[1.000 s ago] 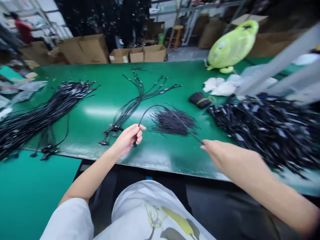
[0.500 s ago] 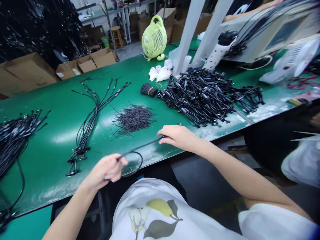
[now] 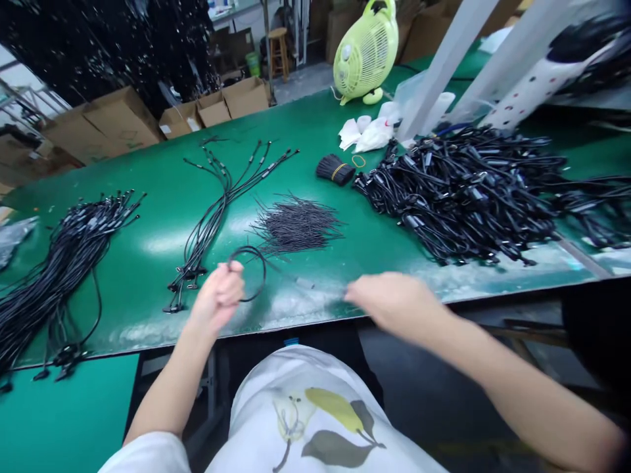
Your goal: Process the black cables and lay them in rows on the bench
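A thin black cable (image 3: pixel 264 279) runs between my two hands above the front edge of the green table. My left hand (image 3: pixel 220 293) is closed around it, and a loop of the cable stands out beside the fingers. Blurred by motion, my right hand (image 3: pixel 389 299) pinches the cable's far end, where a small grey sleeve shows. Just beyond the hands lies a loose heap of short black ties (image 3: pixel 300 225). Left of that heap, several long cables (image 3: pixel 211 213) are spread with their plugs toward me.
A large pile of bundled black cables (image 3: pixel 468 190) covers the right side of the table (image 3: pixel 148 230). More straight cables (image 3: pixel 73 256) lie at the left. Behind stand a banded tie bundle (image 3: pixel 335 169), a green fan (image 3: pixel 367 52) and a white post (image 3: pixel 448 69).
My view has swung left. My left hand has lifted over the table edge, with the cable loop now raised in front of it. My right hand has drawn back toward me.
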Demonstrator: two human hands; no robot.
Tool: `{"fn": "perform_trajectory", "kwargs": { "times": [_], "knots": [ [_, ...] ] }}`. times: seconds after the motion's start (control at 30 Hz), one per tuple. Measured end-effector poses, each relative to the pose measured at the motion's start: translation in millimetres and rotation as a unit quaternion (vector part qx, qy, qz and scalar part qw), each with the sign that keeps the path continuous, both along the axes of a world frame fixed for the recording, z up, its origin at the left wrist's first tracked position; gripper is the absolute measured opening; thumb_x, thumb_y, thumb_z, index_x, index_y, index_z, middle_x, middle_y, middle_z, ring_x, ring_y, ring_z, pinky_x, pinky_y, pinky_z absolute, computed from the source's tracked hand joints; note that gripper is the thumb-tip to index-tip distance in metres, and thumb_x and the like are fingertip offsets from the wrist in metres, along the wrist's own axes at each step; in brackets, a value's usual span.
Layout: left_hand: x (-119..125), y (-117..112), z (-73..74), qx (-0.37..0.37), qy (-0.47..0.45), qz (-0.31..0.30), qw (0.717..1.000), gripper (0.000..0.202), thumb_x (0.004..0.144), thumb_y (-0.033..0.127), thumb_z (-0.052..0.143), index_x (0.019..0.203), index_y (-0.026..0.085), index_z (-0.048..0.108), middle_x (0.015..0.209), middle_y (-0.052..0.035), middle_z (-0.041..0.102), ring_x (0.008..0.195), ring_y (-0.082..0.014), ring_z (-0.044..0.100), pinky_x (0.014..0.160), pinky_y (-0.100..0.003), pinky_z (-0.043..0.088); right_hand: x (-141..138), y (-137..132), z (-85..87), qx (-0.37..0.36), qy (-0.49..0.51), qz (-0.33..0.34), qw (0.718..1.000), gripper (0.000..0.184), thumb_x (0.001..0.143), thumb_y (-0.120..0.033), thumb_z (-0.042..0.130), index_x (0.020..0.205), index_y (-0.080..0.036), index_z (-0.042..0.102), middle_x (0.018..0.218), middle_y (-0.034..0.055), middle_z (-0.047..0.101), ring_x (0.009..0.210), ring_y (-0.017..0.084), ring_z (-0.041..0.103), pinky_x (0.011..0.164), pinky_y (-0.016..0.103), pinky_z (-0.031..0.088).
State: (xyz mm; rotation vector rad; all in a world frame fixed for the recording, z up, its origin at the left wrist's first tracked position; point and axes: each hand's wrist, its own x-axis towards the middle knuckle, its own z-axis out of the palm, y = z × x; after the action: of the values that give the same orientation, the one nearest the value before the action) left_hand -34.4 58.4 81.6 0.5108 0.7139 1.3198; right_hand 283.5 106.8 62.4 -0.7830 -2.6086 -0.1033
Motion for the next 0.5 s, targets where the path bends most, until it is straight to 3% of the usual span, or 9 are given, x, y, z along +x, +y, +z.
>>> {"fn": "perform_trajectory", "kwargs": {
  "times": [0.1,0.17,0.27,0.33,0.37,0.43,0.5],
  "knots": [
    [-26.9,-6.6,13.8,-0.003,-0.143,0.053,0.988,0.029,0.099,0.021,0.044,0.118,0.003,0.057,0.047,0.0095,0.048,0.033,0.0009,0.041,0.034,-0.004,0.03,28.7,29.5,1.2,0.003,0.016,-0.115,0.993,0.031,0.098,-0.031,0.042,0.088,-0.017,0.067,0.082,0.0058,0.071,0.068,0.015,0.061,0.062,0.028,0.035],
    [-31.6,-8.7,18.2,0.008,-0.146,0.074,0.986,0.034,0.1,0.022,0.04,0.129,0.005,0.05,0.047,0.0102,0.047,0.032,0.0001,0.041,0.034,-0.005,0.03,29.5,32.1,-1.2,-0.018,-0.006,-0.089,0.996,0.034,0.099,-0.033,0.04,0.086,-0.018,0.067,0.077,0.0047,0.069,0.066,0.014,0.06,0.062,0.028,0.034],
    [-13.9,-7.7,11.1,0.021,0.013,0.058,0.998,0.036,0.096,0.027,0.05,0.129,0.011,0.053,0.054,0.0068,0.053,0.039,-0.0029,0.047,0.037,-0.01,0.035,1.2,8.3,1.4,-0.063,-0.022,0.043,0.997,0.04,0.101,-0.032,0.035,0.076,-0.018,0.064,0.066,0.0009,0.064,0.059,0.013,0.056,0.061,0.027,0.033],
    [8.1,-7.6,1.6,0.049,0.185,0.009,0.981,0.031,0.093,0.032,0.055,0.118,0.014,0.062,0.073,-0.0014,0.065,0.059,-0.0083,0.061,0.049,-0.014,0.045,-25.2,-11.6,9.7,-0.108,-0.017,0.148,0.983,0.042,0.101,-0.033,0.035,0.072,-0.018,0.061,0.063,-0.0003,0.062,0.058,0.012,0.054,0.06,0.026,0.032],
    [19.3,-8.7,-2.6,0.078,0.267,-0.027,0.96,0.028,0.092,0.034,0.055,0.11,0.014,0.066,0.085,-0.0058,0.068,0.073,-0.0123,0.064,0.06,-0.018,0.05,-37.3,-18.3,15.0,-0.121,-0.009,0.18,0.976,0.042,0.1,-0.034,0.035,0.071,-0.018,0.061,0.063,-0.0003,0.062,0.057,0.011,0.053,0.059,0.026,0.032],
    [37.8,-13.2,-7.8,0.144,0.396,-0.101,0.901,0.028,0.093,0.036,0.052,0.097,0.015,0.069,0.102,-0.0101,0.068,0.092,-0.0184,0.063,0.08,-0.027,0.049,-56.2,-21.4,24.5,-0.13,0.03,0.176,0.975,0.041,0.1,-0.035,0.037,0.073,-0.017,0.061,0.066,0.001,0.063,0.058,0.011,0.052,0.059,0.026,0.031],
    [47.6,-18.0,-8.5,0.186,0.461,-0.156,0.853,0.029,0.095,0.036,0.047,0.093,0.016,0.068,0.1,-0.0094,0.068,0.091,-0.0186,0.06,0.084,-0.029,0.046,-66.4,-12.8,28.9,-0.152,0.083,0.133,0.976,0.039,0.099,-0.035,0.039,0.074,-0.016,0.062,0.068,0.0017,0.063,0.06,0.01,0.052,0.06,0.025,0.032]
  ]
}}
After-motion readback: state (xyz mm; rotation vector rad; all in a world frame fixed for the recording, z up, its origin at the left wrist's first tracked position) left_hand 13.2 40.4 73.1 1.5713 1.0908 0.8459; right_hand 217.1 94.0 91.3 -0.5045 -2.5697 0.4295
